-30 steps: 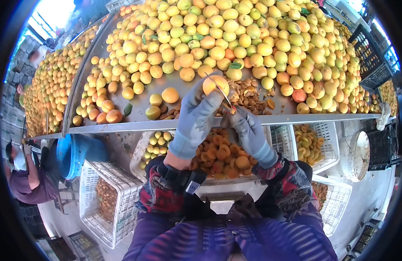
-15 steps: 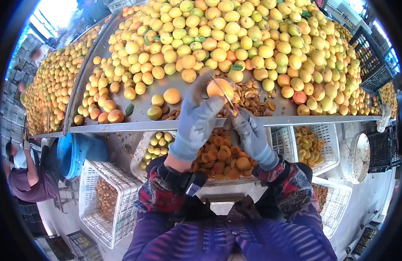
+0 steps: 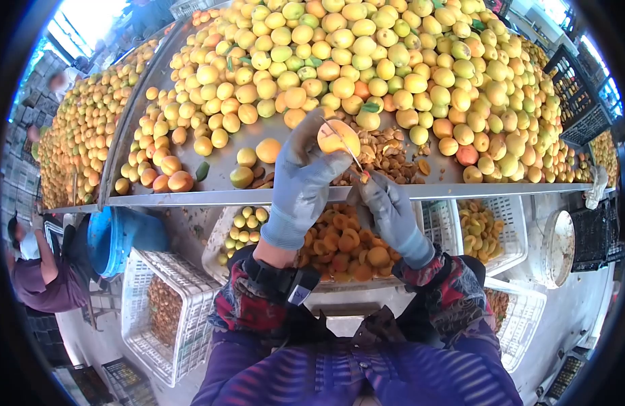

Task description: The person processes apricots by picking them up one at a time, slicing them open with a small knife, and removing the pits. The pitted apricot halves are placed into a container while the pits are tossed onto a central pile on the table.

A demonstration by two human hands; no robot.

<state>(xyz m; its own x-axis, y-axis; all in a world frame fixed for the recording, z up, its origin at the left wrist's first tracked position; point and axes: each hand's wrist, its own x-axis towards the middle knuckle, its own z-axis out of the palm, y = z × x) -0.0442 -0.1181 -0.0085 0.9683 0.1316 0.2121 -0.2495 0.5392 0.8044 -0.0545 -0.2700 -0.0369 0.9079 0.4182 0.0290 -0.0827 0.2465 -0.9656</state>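
My left hand (image 3: pixel 302 183), in a grey-blue glove, holds a yellow-orange apricot (image 3: pixel 339 137) between thumb and fingers, over the front edge of the metal table. My right hand (image 3: pixel 388 211), gloved too, is closed on a thin knife (image 3: pixel 347 147) whose blade crosses the face of the fruit. A small reddish bit sits near the base of the blade. Behind the hands lies a pile of apricot pits (image 3: pixel 387 150), and whole apricots (image 3: pixel 366 47) are heaped farther back. Below my hands, orange apricot halves (image 3: pixel 346 247) fill a container.
A metal rim (image 3: pixel 211 196) runs along the table front. White crates (image 3: pixel 184 277) stand at both sides below, beside a blue barrel (image 3: pixel 113 237) at left and a white bucket (image 3: pixel 559 247) at right. Another person (image 3: pixel 45 277) is at the far left.
The apricot in my left hand has turned slightly and shifted a little left relative to the blade. My hands stay in nearly the same place.
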